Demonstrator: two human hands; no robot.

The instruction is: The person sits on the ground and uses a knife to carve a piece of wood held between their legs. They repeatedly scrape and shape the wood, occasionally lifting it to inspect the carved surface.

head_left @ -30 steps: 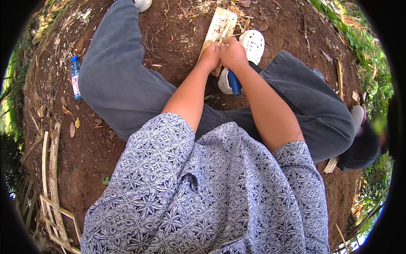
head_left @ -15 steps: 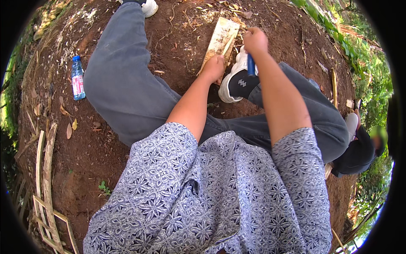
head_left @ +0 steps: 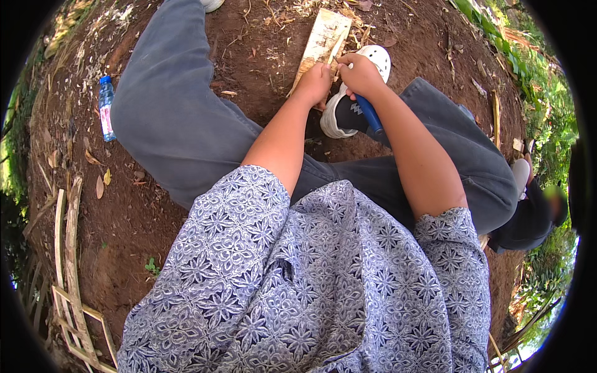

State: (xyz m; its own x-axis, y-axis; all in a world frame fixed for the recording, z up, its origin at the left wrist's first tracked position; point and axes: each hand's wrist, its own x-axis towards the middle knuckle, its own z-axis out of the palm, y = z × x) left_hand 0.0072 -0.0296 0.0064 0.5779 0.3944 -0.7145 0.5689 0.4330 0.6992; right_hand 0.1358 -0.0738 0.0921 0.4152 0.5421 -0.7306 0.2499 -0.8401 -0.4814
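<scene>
A flat pale wooden board [head_left: 324,34] lies on the soil between my feet, its near end partly behind my left hand. My left hand [head_left: 313,84] is closed round a thin pale wooden strip [head_left: 337,46], which points away over the board's right edge. Close beside it, my right hand [head_left: 362,76] grips a tool with a blue handle [head_left: 369,114]. The handle sticks out toward me below the fist; the tool's working end is hidden, so I cannot tell its kind. The fingers of both hands nearly meet at the strip.
My right foot in a white clog [head_left: 375,57] is just right of the board. A water bottle with a blue cap [head_left: 107,112] stands beyond my left knee. Long wooden strips and a wooden frame [head_left: 73,248] lie at the left. Another person [head_left: 528,217] sits at the far right.
My right hand has come left and toward me, up to my left hand, and the blue handle has tilted. The view has shifted slightly. The left hand keeps its hold on the strip.
</scene>
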